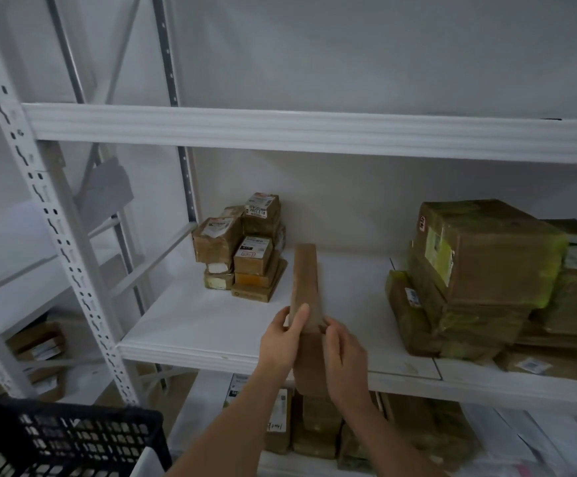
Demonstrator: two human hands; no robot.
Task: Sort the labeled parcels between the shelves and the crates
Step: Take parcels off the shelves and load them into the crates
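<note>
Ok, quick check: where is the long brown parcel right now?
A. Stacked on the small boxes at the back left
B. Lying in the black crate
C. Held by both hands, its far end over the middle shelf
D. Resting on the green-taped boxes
C: the left hand and right hand both grip the near end of the long brown parcel, whose far end reaches over the white middle shelf, apart from both box stacks.

I'm in a parcel storeroom: white slotted metal shelving (56,232) fills the frame, stacked taped cardboard parcels (479,270) at right, a black plastic crate (73,438) lower left.
</note>
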